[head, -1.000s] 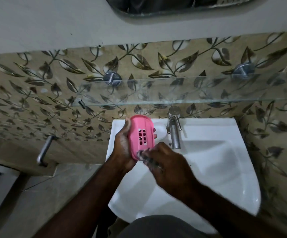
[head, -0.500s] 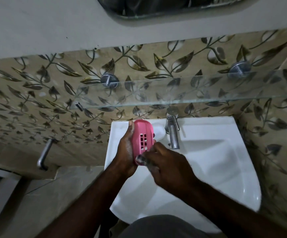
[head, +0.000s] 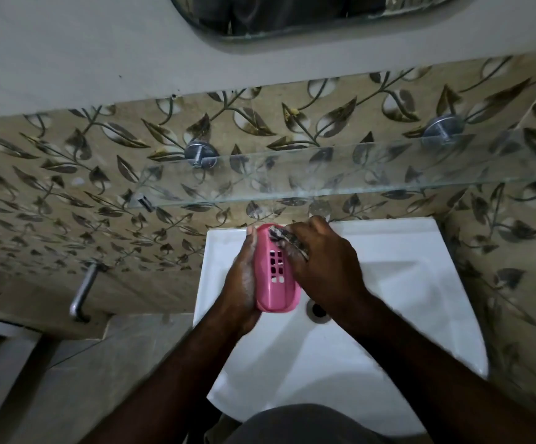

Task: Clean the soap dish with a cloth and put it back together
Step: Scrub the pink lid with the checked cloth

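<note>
While both hands meet over the back part of the white basin [head: 388, 315], the pink soap dish [head: 276, 270] stands on edge between them, its slotted face turned up toward the onlooker. Left hand [head: 242, 280] cups the dish's left side, fingers closed along its long edge, thumb tip at the far end. Right hand [head: 321, 267] is curled at the dish's far right corner, pinching a dark patterned cloth [head: 287, 240] against the rim. Dish's near end hangs just left of the basin's drain hole [head: 318, 310]. Basin bowl to the right of the drain lies open and white; the near rim is clear of the forearms on that side. Glass shelf [head: 356, 184] juts out above the basin's back edge, close over the knuckles. Metal bar [head: 82, 293] sits well left of the basin.
</note>
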